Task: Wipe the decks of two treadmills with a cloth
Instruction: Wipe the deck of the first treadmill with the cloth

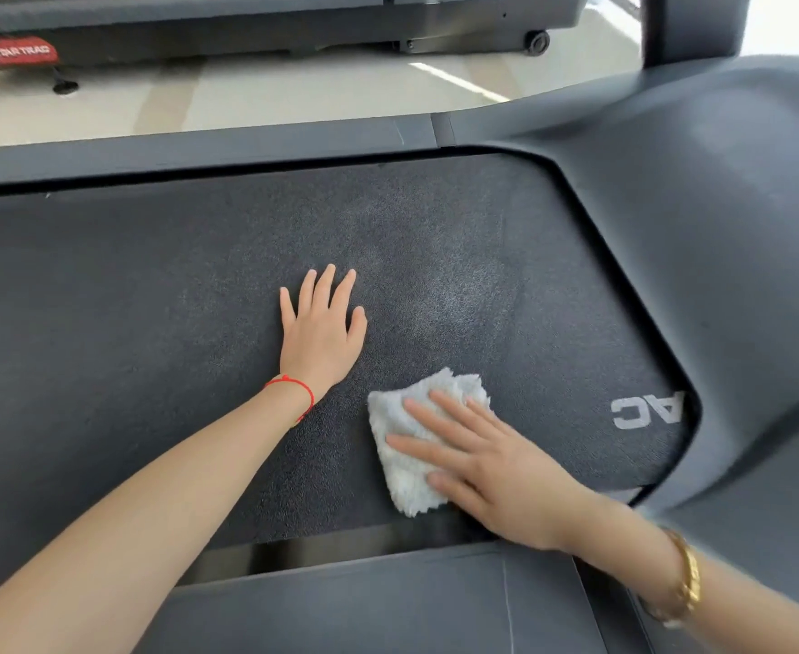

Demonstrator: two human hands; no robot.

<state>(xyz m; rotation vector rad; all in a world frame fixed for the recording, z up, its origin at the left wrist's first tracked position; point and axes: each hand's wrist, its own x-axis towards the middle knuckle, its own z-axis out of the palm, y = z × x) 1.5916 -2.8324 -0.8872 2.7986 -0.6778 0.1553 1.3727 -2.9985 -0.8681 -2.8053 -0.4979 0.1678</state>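
Nearest, the right hand (492, 469) presses flat, fingers straight, on a fluffy white folded cloth (411, 446) at the near edge of the dark textured treadmill deck (152, 299). Left of it and farther off, the left hand (322, 328) lies open, bracing. Wiping is under way — next, likely sweeping over the pale dusty patch (435, 285) beyond. Another treadmill (246, 26) waits far off.

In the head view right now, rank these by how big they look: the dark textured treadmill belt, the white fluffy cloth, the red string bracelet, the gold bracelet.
1. Dark textured treadmill belt, by far the largest.
2. White fluffy cloth.
3 and 4. Gold bracelet and red string bracelet: both small; the gold one sits nearer the camera, so unranked.
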